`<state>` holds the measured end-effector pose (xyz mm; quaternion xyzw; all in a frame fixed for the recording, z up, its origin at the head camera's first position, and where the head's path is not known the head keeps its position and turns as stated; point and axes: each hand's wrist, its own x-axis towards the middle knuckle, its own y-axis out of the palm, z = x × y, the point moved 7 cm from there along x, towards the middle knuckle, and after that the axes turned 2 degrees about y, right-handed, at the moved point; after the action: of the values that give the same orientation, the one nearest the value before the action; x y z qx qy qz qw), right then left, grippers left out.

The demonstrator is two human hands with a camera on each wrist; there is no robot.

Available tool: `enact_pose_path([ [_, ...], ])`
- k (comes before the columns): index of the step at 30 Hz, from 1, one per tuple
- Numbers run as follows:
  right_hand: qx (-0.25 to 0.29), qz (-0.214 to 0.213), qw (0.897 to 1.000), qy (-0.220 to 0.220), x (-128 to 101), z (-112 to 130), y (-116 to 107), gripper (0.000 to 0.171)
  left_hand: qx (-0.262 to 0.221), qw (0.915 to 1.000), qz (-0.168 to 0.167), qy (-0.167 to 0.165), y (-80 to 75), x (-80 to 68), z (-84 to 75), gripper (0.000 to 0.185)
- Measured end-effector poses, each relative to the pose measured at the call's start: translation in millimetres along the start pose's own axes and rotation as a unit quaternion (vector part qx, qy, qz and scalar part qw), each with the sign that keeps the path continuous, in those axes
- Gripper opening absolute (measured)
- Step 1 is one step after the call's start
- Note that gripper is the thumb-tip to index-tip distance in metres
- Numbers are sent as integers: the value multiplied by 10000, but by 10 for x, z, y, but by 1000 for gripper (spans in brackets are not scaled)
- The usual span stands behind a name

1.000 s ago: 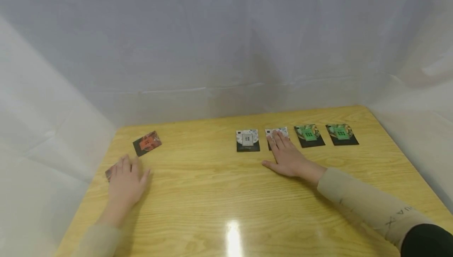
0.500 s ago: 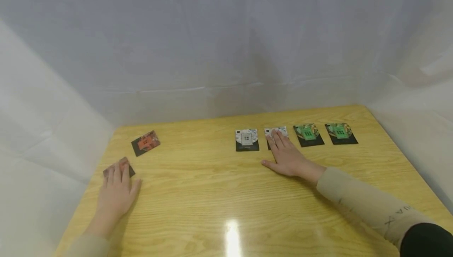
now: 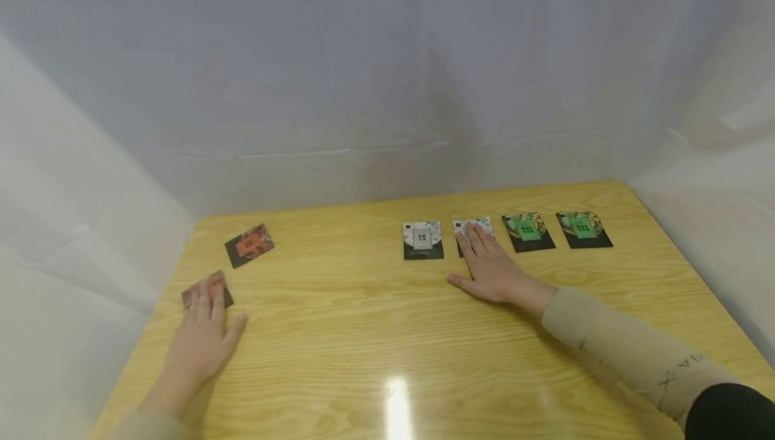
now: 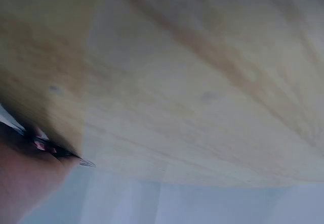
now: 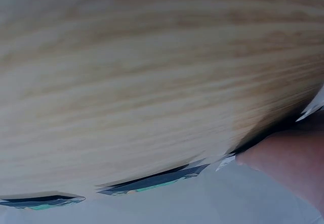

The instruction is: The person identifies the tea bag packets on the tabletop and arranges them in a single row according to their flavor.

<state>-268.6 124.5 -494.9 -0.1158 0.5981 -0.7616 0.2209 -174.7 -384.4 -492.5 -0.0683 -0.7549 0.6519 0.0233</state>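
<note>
At the table's left side, my left hand (image 3: 202,340) lies with straight fingers over a red and black flat sachet (image 3: 227,296), hiding much of it. Just beyond lies a second red sachet (image 3: 249,245), turned at an angle. My right hand (image 3: 493,273) rests flat on a white and black sachet (image 3: 460,226), its fingers spread across the front. Another white sachet (image 3: 423,240) lies to the left of that hand. In the right wrist view, the edge of my right hand (image 5: 288,166) touches a silvery sachet corner (image 5: 226,162).
Two green and black sachets (image 3: 528,232) continue the row at right on the yellow wooden table (image 3: 339,319). Pale sheeting (image 3: 290,77) hangs behind the table and along both sides. A bright reflection shows on the near part of the tabletop.
My left hand first slid back toward the near left, uncovering more of the red sachet, then shifted slightly right with it. The right hand and the sachet row stay put.
</note>
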Motion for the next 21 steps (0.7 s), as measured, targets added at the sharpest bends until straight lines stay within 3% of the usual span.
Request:
enact_pose_path([
  [13, 5, 44, 10000, 30, 4, -18, 10, 97, 187, 9989, -161, 401, -9, -72, -217, 84],
  [21, 28, -22, 10000, -10, -25, 34, -50, 95, 134, 9987, -148, 462, 13, -61, -384, 86],
])
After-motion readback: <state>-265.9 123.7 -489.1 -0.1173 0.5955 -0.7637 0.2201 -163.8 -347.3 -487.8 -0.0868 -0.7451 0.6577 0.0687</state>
